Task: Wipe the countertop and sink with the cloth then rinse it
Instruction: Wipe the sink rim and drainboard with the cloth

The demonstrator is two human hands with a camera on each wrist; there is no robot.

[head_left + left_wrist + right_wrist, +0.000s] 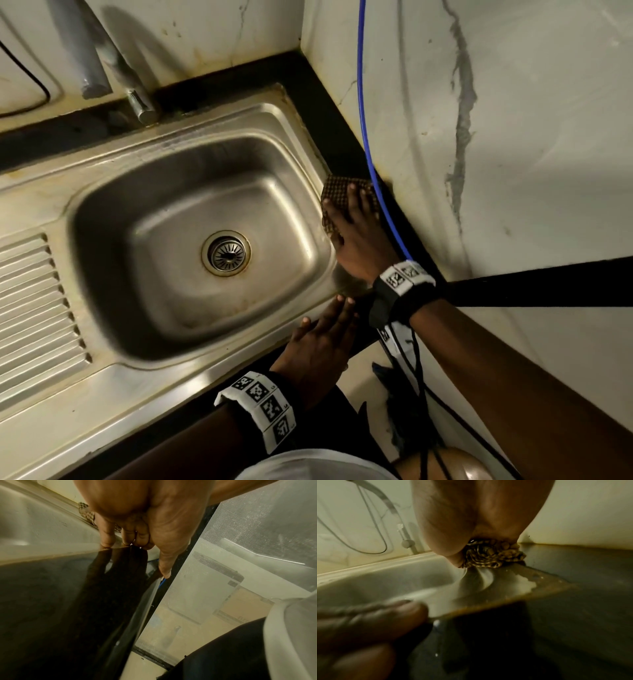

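Note:
A brown checked cloth (337,192) lies on the right rim of the steel sink (212,113), where it meets the black countertop (329,113). My right hand (352,222) presses down on it with fingers stretched out over it. In the right wrist view the cloth (493,555) is bunched under my right hand (471,513). My left hand (325,339) rests flat on the sink's front right corner, holding nothing. In the left wrist view my left hand (133,534) touches the counter's edge with its fingertips, and the cloth (87,513) shows beyond it.
A faucet (137,99) stands behind the basin, with the drain (226,253) at its middle. The ribbed drainboard (30,308) is at the left. A blue hose (363,120) runs down the right wall just beside the cloth. A tiled wall closes the corner.

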